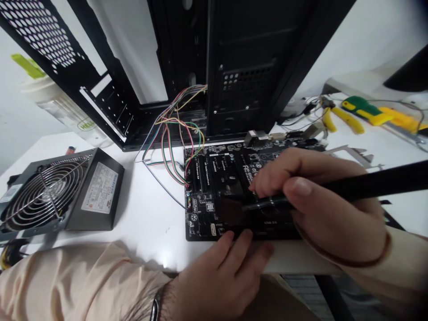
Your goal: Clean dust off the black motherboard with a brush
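A black motherboard (pixel 210 178) lies flat on the white table. My right hand (pixel 337 209) is closed around a dark-handled brush (pixel 377 180) and hovers over the board's right half. The brush's dark bristles (pixel 230 211) point left and lie over the board's lower middle; whether they touch it I cannot tell. My left hand (pixel 220 281) is at the board's front edge, fingers stretched out, fingertips at the edge and nothing held. Thin coloured wires (pixel 167 133) run from the case to the board's left side. The right hand hides part of the board.
An open black computer case (pixel 247 67) stands behind the board. At the left sits a power supply (pixel 103 191) with a fan grille, and behind it a clear bottle (pixel 73 111). Yellow-handled pliers (pixel 344 118) and a green-and-yellow tool (pixel 364 109) lie at the back right.
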{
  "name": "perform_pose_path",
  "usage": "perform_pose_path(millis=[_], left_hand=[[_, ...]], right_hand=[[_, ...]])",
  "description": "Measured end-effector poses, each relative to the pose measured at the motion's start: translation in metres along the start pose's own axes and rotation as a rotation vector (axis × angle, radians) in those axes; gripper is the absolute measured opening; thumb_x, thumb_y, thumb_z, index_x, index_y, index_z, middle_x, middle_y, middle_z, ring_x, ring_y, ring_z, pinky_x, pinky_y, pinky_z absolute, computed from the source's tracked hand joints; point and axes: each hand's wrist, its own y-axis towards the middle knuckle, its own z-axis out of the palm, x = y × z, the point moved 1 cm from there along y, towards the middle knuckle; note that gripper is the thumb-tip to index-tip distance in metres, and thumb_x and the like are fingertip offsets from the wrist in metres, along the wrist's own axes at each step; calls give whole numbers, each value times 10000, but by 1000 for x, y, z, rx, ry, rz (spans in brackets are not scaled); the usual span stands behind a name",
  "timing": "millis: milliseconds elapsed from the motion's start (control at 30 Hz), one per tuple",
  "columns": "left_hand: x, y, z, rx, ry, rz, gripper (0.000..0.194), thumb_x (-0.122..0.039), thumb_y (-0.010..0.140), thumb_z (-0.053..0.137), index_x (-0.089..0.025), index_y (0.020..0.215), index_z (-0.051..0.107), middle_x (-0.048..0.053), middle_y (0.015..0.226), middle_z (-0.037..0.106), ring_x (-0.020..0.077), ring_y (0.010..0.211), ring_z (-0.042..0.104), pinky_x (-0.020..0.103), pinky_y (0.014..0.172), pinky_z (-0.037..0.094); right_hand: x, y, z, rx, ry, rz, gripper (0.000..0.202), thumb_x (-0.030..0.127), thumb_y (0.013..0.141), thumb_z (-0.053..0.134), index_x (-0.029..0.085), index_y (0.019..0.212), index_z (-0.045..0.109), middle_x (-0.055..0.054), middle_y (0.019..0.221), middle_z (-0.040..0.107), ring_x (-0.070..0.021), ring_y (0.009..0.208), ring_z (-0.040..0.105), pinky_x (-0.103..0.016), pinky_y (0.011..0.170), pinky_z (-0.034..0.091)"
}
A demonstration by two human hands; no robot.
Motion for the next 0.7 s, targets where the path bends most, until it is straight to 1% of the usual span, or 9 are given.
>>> perform_pose_path(millis=[67, 167, 233, 333, 467, 500, 633, 667, 700], left_hand=[[1, 0, 0, -25, -6, 4, 360, -192, 984, 357, -279, 1065, 697, -45, 1303, 589, 195, 1126, 591, 338, 956, 392], [0, 2, 0, -27, -12, 66, 344, -189, 982, 374, -262, 1110, 685, -40, 1309, 584, 180, 1125, 584, 311, 945, 413], [0, 4, -1, -8, -17, 108, 344, -190, 984, 370, -237, 1152, 667, -28, 1318, 578, 179, 1121, 582, 300, 936, 428], [0, 6, -2, -10, -11, 104, 356, -177, 985, 356, -215, 1162, 663, -30, 1303, 589, 175, 1093, 595, 286, 898, 451], [1, 8, -3, 23, -1, 117, 367, -167, 986, 342, -206, 1175, 654, -40, 1290, 597, 172, 1091, 597, 285, 892, 457], [1, 8, -3, 33, -3, 115, 374, -161, 986, 334, -200, 1181, 650, -37, 1287, 599, 172, 1090, 597, 289, 895, 457], [1, 8, -2, 9, -5, 87, 389, -128, 976, 323, -179, 1192, 642, -16, 1252, 623, 146, 1002, 629, 263, 809, 479], [0, 8, -1, 2, -2, 80, 383, -130, 975, 330, -174, 1198, 638, -8, 1260, 618, 143, 994, 631, 257, 795, 480], [0, 8, -1, 1, -2, 77, 376, -137, 974, 338, -169, 1204, 633, -2, 1275, 607, 149, 1009, 627, 260, 802, 480]], right_hand=[[2, 1, 0, 31, -93, -37, 324, 450, 897, 522, 217, 674, 562, -14, 582, 561, -152, 542, 522, -276, 464, 409], [3, 2, -1, 109, -186, -102, 292, 374, 898, 543, 213, 658, 588, 0, 564, 587, -128, 515, 536, -251, 450, 409], [2, 3, -2, 123, -211, -127, 293, 373, 892, 555, 213, 651, 597, 13, 539, 582, -115, 495, 533, -236, 428, 391], [1, 3, 0, 134, -230, -123, 307, 380, 880, 574, 199, 633, 593, 19, 524, 578, -95, 477, 522, -218, 418, 369], [-1, 4, 5, 177, -249, -115, 284, 260, 851, 593, 168, 585, 552, 48, 476, 517, -43, 421, 428, -188, 404, 297], [-1, 4, 7, 222, -259, -121, 283, 226, 844, 585, 163, 572, 539, 51, 471, 499, -39, 424, 411, -187, 411, 288], [-2, 2, 10, 545, -199, -183, 336, 190, 839, 507, 164, 509, 446, 47, 458, 417, -59, 465, 378, -207, 447, 293], [-2, 2, 9, 579, -173, -186, 345, 183, 838, 492, 168, 501, 421, 48, 451, 397, -62, 465, 372, -208, 444, 290], [-2, 2, 9, 576, -157, -176, 349, 174, 841, 481, 170, 499, 410, 49, 450, 394, -62, 462, 372, -205, 438, 288]])
